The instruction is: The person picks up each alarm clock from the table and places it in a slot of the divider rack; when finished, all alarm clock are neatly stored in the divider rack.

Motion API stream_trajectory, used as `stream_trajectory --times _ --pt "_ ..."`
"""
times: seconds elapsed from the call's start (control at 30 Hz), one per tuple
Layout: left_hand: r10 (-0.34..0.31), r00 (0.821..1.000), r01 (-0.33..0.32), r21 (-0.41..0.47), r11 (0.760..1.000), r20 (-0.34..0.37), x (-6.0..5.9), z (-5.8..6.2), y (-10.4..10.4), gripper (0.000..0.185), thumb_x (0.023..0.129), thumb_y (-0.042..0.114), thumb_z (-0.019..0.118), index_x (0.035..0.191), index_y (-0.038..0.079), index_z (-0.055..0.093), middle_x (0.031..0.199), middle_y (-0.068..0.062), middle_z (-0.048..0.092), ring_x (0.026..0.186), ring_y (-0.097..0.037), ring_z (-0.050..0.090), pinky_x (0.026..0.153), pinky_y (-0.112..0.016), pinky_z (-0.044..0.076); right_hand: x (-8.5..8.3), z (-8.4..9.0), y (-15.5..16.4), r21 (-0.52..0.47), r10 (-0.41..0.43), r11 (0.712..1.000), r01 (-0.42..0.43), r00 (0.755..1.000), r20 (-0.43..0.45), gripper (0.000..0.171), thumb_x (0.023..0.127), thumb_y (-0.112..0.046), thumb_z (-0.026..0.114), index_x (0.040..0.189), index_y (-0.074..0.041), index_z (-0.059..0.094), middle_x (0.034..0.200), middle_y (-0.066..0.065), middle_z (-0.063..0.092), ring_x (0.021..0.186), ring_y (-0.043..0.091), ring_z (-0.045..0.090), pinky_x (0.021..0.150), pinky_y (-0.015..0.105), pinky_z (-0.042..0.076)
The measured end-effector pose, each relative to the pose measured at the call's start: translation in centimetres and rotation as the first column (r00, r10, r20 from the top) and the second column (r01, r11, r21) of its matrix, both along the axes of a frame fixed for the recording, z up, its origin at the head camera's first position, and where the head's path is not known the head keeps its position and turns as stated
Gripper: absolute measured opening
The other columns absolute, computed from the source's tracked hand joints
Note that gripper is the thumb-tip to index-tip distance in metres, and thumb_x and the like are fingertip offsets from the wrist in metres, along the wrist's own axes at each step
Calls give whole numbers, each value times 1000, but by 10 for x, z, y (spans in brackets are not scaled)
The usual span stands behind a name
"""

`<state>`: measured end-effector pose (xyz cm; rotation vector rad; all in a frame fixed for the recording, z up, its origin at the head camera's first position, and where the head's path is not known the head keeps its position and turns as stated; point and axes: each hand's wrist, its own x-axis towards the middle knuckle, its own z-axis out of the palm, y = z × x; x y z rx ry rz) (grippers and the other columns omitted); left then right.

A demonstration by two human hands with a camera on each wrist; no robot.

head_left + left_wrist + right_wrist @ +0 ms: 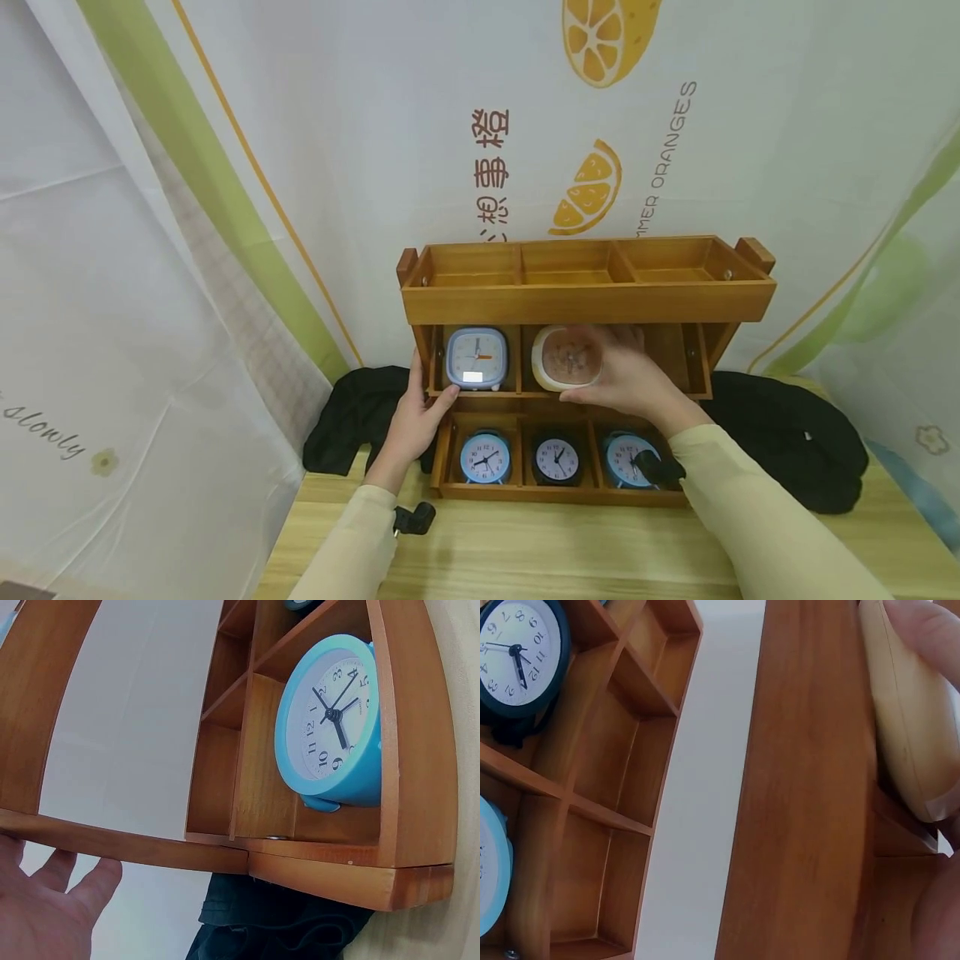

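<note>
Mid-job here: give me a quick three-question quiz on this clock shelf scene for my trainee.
1. True or false: the top tray of the wooden shelf holds three clocks.
2. Which clock does the right hand hold in the middle row? A) the cream clock B) the blue square clock C) the black round clock
3. Fill in: the left hand rests on the shelf's ___ edge, just below the blue square clock.

Key: 1 false, its three compartments show no clocks. 2 A. 3 left.
</note>
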<state>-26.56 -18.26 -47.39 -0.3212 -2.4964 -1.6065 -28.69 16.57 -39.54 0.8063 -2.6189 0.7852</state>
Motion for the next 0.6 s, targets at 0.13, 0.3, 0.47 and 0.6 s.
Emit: stream_trajectory --times 0.13,0.3,0.47,0.6 --pt "-6 1000 6 5 1000 -2 -1 0 0 96 106 33 65 169 27 -7 174 -6 13 152 -36 33 114 -58 40 -3 -2 -1 9 -4 1000 3 1000 18 111 66 -43 101 155 -16 42 162 15 34 149 45 25 119 74 13" --pt "-13 1000 13 6 1000 -3 -1 0 0 96 106 34 65 169 28 -8 174 -6 12 153 -36 32 114 -59 40 -6 -4 -3 24 -8 1000 7 999 38 108 66 -43 100 154 -15 43 160 16 34 149 45 24 118 75 10" --pt "-11 1000 11 12 1000 -4 -1 1 0 96 106 33 65 169 29 -7 174 -4 12 153 -36 32 114 -59 40 -9 -7 -5 45 -12 999 9 998 60 106 68 -45 99 153 -16 44 160 17 35 150 45 22 118 74 8" --pt "-13 1000 13 16 1000 -2 -1 1 0 96 106 33 65 169 30 -7 174 -4 12 152 -36 33 114 -59 40 -9 -8 -6 56 -20 998 16 997 81 101 70 -44 98 151 -13 46 159 18 35 150 45 23 118 75 7"
